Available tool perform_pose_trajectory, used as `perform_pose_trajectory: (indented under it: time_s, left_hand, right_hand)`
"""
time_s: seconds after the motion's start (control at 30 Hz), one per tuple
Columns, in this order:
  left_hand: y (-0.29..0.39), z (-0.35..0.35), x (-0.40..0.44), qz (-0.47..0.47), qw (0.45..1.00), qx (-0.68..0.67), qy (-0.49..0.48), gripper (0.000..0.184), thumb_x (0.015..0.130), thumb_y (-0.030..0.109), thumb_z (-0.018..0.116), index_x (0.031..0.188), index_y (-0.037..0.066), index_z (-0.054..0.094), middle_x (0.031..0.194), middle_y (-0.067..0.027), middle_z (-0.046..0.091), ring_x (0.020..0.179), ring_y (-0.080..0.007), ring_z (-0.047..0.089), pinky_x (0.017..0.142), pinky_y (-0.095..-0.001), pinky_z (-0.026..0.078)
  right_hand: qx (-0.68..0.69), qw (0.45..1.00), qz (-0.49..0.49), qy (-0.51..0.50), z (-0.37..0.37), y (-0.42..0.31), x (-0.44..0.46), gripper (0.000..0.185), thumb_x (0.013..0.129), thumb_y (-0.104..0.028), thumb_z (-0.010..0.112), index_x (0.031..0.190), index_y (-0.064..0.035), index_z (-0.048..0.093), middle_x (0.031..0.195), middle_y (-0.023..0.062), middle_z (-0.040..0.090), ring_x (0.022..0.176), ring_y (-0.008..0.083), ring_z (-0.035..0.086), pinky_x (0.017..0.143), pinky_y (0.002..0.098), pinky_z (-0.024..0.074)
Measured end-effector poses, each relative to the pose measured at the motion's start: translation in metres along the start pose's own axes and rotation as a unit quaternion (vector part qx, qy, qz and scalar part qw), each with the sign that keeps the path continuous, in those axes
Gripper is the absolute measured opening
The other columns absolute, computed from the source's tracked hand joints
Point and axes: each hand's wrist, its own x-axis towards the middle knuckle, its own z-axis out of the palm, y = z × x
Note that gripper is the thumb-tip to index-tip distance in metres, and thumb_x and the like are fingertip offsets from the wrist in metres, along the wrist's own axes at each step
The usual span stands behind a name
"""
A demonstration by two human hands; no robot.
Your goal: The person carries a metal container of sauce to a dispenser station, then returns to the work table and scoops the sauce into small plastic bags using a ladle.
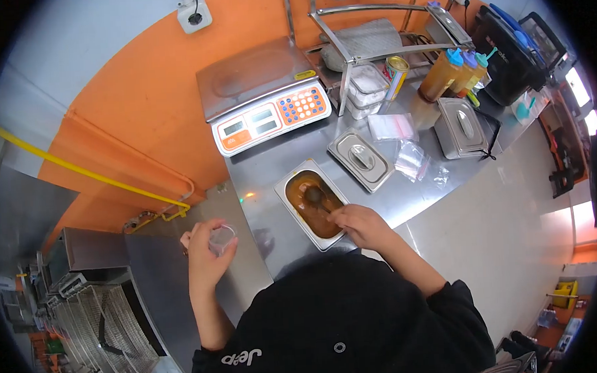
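Note:
My left hand is wrapped round a small clear plastic cup, held out past the left edge of the steel table. In my right hand is the handle of a ladle, whose bowl rests in brown sauce. The sauce fills part of a rectangular steel pan. Right behind the pan lies its size of steel lid, flat on the table.
A weighing scale stands at the back left of the table. Plastic bags, stacked clear containers, a can, sauce bottles and a lidded steel pan are further right. Fryer baskets are at lower left.

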Motion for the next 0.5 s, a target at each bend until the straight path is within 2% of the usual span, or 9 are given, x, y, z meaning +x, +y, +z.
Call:
perform_pose_trajectory:
  time_s: [0.03,0.1,0.2,0.27,0.3,0.37,0.4,0.47,0.5]
  left_hand:
    - [0.0,0.002,0.0,0.008,1.0,-0.003,0.004,0.038,0.062,0.012,0.069,0.098,0.011,0.057,0.09,-0.0031,0.058,0.085,-0.0186,0.051,0.085,-0.032,0.024]
    - [-0.001,0.006,0.002,0.019,1.0,-0.007,0.01,0.038,0.062,0.013,0.069,0.098,0.011,0.057,0.089,-0.0039,0.059,0.084,-0.0183,0.053,0.084,-0.032,0.024]
    - [-0.008,0.016,0.003,0.016,1.0,-0.006,-0.002,0.036,0.065,0.009,0.069,0.098,0.007,0.056,0.094,-0.0066,0.061,0.09,-0.0183,0.055,0.088,-0.034,0.029]
    - [-0.028,0.041,0.008,0.008,0.971,-0.237,0.007,0.032,0.072,0.004,0.066,0.101,0.004,0.052,0.102,-0.0096,0.06,0.097,-0.017,0.055,0.087,-0.0328,0.039]
    - [-0.031,0.054,0.014,0.008,0.971,-0.239,0.005,0.032,0.072,0.004,0.066,0.101,0.004,0.052,0.102,-0.0096,0.06,0.097,-0.017,0.055,0.087,-0.0328,0.039]
    - [-0.028,0.084,0.031,-0.084,0.924,-0.373,-0.006,0.029,0.079,0.0,0.06,0.106,0.002,0.049,0.103,-0.01,0.058,0.101,-0.0171,0.055,0.081,-0.0285,0.045]
    - [-0.032,0.099,0.039,-0.084,0.924,-0.373,-0.006,0.029,0.079,0.0,0.06,0.106,0.002,0.049,0.103,-0.01,0.058,0.101,-0.0171,0.055,0.081,-0.0285,0.045]
    - [-0.039,0.122,0.052,-0.131,0.832,-0.54,-0.009,0.028,0.083,0.001,0.057,0.109,0.004,0.047,0.1,-0.0077,0.057,0.1,-0.0168,0.055,0.082,-0.0268,0.044]
    - [-0.039,0.126,0.054,-0.129,0.831,-0.541,-0.011,0.028,0.083,0.001,0.057,0.109,0.004,0.047,0.1,-0.0077,0.057,0.1,-0.0168,0.055,0.082,-0.0268,0.044]
  right_hand:
    - [-0.007,1.0,0.007,0.017,0.002,0.001,0.003,0.023,0.071,0.003,0.053,0.092,-0.0055,0.057,0.091,0.0111,0.06,0.081,0.0299,0.058,0.069,0.0373,0.0484]
    - [0.004,1.0,-0.002,-0.021,0.003,-0.003,0.003,0.021,0.072,0.003,0.053,0.092,-0.0047,0.057,0.09,0.0117,0.06,0.082,0.0301,0.058,0.069,0.0369,0.0483]
    - [0.012,0.998,0.012,-0.055,-0.007,-0.013,-0.001,0.018,0.076,0.0,0.053,0.093,-0.0041,0.058,0.092,0.0118,0.06,0.085,0.03,0.058,0.071,0.0366,0.048]
    - [0.065,0.989,0.132,0.014,-0.014,-0.002,-0.008,0.017,0.079,-0.003,0.053,0.095,-0.0039,0.058,0.095,0.0122,0.061,0.087,0.03,0.057,0.073,0.0367,0.0477]
    - [0.064,0.989,0.135,0.014,-0.013,-0.001,-0.004,0.017,0.079,-0.003,0.053,0.095,-0.0039,0.058,0.095,0.0122,0.061,0.087,0.03,0.057,0.073,0.0367,0.0477]
    - [0.034,0.996,0.088,0.007,-0.004,-0.003,0.01,0.016,0.081,-0.005,0.054,0.097,-0.0036,0.059,0.096,0.0121,0.061,0.086,0.0299,0.058,0.074,0.0366,0.0476]
    - [0.055,0.996,0.068,-0.002,0.004,-0.002,0.009,0.017,0.082,-0.006,0.054,0.098,-0.0032,0.059,0.094,0.0122,0.062,0.086,0.03,0.058,0.077,0.0371,0.0468]
    - [0.057,0.994,0.086,-0.019,-0.003,-0.015,0.007,0.017,0.082,-0.007,0.054,0.098,-0.0031,0.058,0.095,0.012,0.061,0.088,0.0297,0.058,0.079,0.0369,0.0463]
    - [0.059,0.992,0.106,-0.036,-0.007,-0.018,0.007,0.017,0.082,-0.007,0.054,0.098,-0.0031,0.058,0.096,0.0118,0.061,0.089,0.0293,0.058,0.08,0.0367,0.0457]
